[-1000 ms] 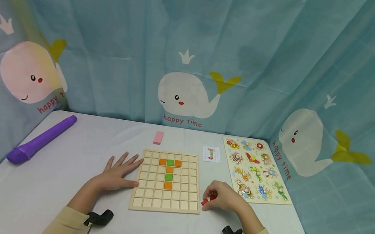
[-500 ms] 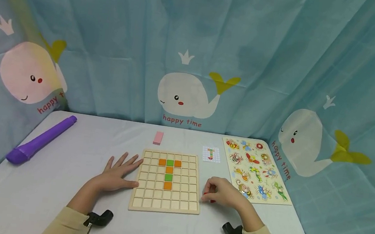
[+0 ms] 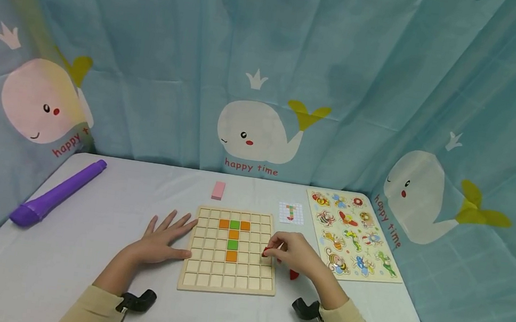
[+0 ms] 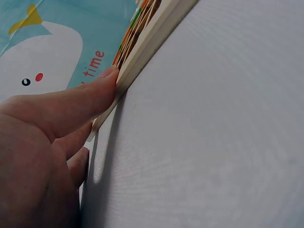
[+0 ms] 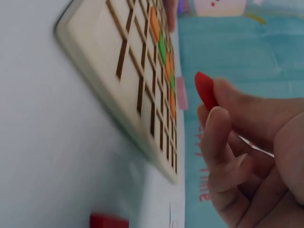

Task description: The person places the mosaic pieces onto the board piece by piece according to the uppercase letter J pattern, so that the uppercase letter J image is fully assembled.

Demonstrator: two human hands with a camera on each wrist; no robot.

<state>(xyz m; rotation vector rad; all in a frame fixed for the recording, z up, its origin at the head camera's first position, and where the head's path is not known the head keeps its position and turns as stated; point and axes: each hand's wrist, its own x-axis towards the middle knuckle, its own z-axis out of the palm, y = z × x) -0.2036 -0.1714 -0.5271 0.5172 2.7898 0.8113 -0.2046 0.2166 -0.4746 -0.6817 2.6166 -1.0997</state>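
A square wooden grid board [image 3: 204, 280] lies in the middle of the table in the head view. Orange tiles [image 3: 232, 256] and green tiles [image 3: 232, 245] form a T shape in its cells. My left hand [image 3: 158, 243] rests at the board's left side with fingers spread; its thumb touches the edge, as the left wrist view also shows. Over the board's right edge, my right hand [image 3: 295, 251] pinches a small red piece [image 5: 205, 89] between thumb and fingertips. Another red piece [image 3: 294, 275] lies on the table under that hand, partly hidden.
A small card [image 3: 291, 213] with a printed coloured pattern lies behind the board's right corner. Farther right is an insect picture board [image 3: 352, 237]. A pink block [image 3: 218, 190] sits behind the grid board. At the left lies a purple stick-like object [image 3: 58, 193].
From beside the board, my right hand has moved up and left over its right edge, carrying a red piece. A red piece stays behind on the table. The left hand has not moved.
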